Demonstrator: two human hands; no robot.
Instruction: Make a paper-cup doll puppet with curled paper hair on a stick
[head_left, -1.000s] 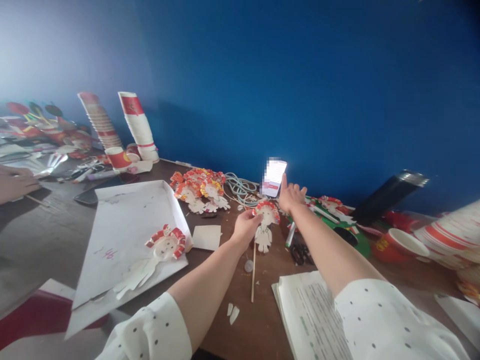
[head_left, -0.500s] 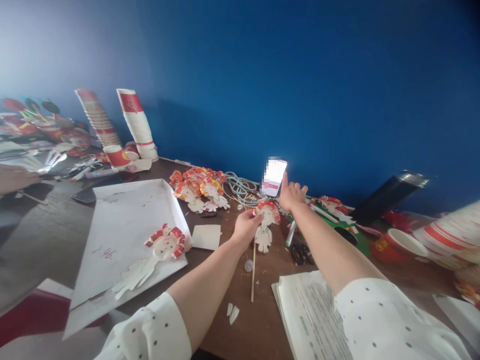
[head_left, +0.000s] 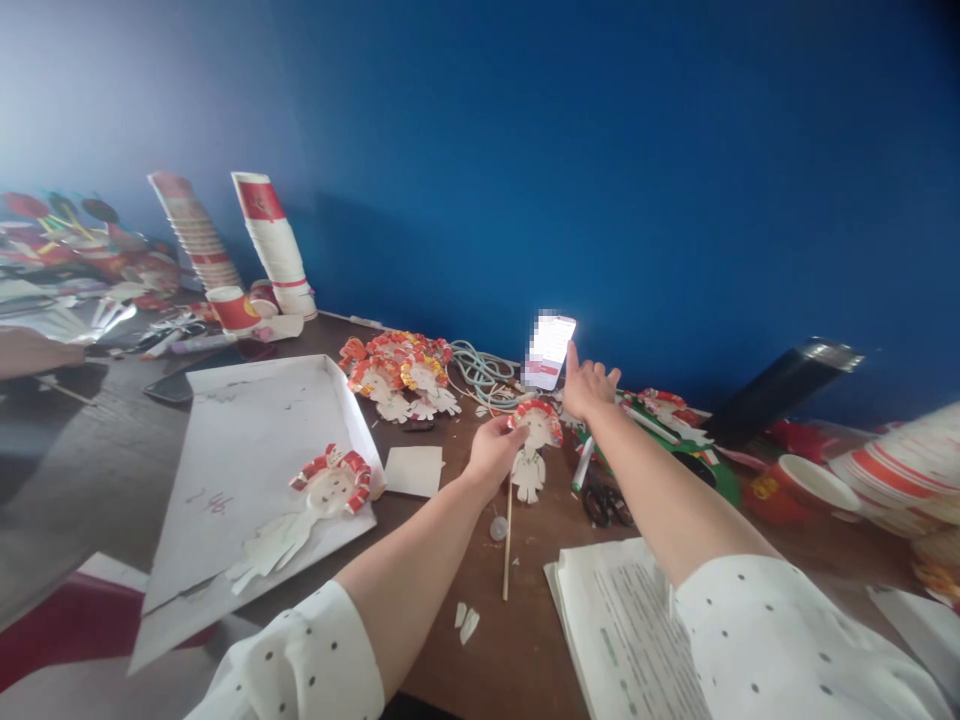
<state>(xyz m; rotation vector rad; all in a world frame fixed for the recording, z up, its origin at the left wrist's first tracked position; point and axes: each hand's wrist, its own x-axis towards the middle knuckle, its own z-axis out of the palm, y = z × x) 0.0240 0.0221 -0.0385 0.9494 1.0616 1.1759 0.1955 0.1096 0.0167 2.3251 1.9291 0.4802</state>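
Note:
Between the fingers of my left hand point(head_left: 495, 447) is a small paper doll point(head_left: 529, 470) with a red-and-white rolled paper rim round its head. A thin wooden stick point(head_left: 508, 550) extends down from the doll toward me. My right hand point(head_left: 589, 385) reaches forward, fingers spread, with a fingertip at the right edge of a lit phone point(head_left: 551, 350) that leans near the blue wall. Part of the phone's screen is blurred out. Beside my right forearm lie black scissors point(head_left: 606, 506) and a white marker point(head_left: 583, 463).
Finished-looking paper dolls point(head_left: 405, 370) are heaped near a coiled cable point(head_left: 484, 370). On the left, a white box lid point(head_left: 247, 420) bears another doll point(head_left: 330, 485). Stacked paper cups point(head_left: 274, 245) stand behind it. Printed papers point(head_left: 622, 630), a black flask point(head_left: 784, 390) and more cups point(head_left: 885, 470) occupy the right.
The view has shifted very slightly. My left hand keeps its grip on the doll, and my right hand stays at the phone's edge with almost no movement.

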